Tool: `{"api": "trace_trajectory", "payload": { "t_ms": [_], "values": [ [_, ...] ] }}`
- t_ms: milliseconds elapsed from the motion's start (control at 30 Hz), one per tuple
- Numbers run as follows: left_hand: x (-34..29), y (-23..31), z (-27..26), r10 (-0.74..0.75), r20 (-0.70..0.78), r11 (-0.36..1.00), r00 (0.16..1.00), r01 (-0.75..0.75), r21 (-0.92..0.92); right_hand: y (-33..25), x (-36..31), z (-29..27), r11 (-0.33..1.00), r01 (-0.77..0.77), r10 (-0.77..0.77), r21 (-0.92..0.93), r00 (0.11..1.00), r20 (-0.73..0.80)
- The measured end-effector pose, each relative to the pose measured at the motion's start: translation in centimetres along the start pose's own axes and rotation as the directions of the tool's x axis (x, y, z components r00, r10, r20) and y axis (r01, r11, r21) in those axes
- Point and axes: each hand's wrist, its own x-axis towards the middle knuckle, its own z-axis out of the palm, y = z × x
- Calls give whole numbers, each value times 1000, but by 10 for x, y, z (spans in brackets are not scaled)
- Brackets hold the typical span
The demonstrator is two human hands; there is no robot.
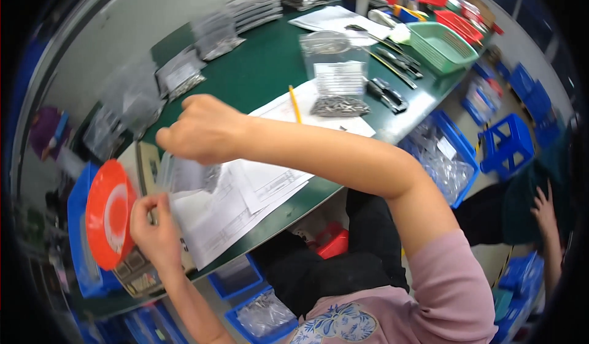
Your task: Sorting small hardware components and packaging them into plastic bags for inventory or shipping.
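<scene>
A clear plastic bag (193, 175) with a pale label and small grey metal parts hangs, partly blurred, between my two hands above the papers. My left hand (153, 230) is closed, its thumb and fingers pinched at the bag's near corner. Reaching across to the left, my right hand (205, 129) is closed at the bag's far corner, with its fingertips hidden. Just left of both hands, a red-orange dish (110, 215) sits on a beige weighing scale (147, 166). Printed papers (211, 221) lie under and beside the bag.
A filled clear bag (340, 89) and a yellow pencil (295, 104) lie on the green table (257, 61). Several packed bags (215, 34) line the wall side. Tools (388, 95) and a green basket (442, 46) are at right. Another person's hand (543, 212) shows beyond a blue crate (451, 154).
</scene>
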Motion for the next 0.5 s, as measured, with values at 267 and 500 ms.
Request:
{"api": "trace_trajectory", "payload": {
  "t_ms": [267,500],
  "values": [
    [6,0,32,189,-91,962,978,-165,217,12,-1,29,993,-114,114,-6,993,-29],
    [-12,39,38,365,-287,889,886,-240,391,-19,29,50,880,-413,433,234,901,-37]
  ]
}}
